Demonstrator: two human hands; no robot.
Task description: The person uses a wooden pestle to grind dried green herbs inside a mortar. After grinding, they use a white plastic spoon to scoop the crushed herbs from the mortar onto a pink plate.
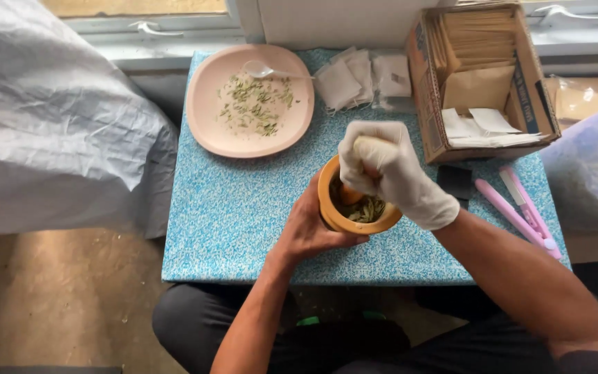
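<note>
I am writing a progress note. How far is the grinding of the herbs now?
Done: some crushed green flakes already lie on the pink plate, beside a white spoon. In hand: the gloved right hand presses a pestle into the mortar, which the bare left hand steadies; the leaves inside look coarse. Left: the small white sachets look flat, seemingly unfilled.

Soft daylight from window, mild shadows, slight edge distortion
</note>
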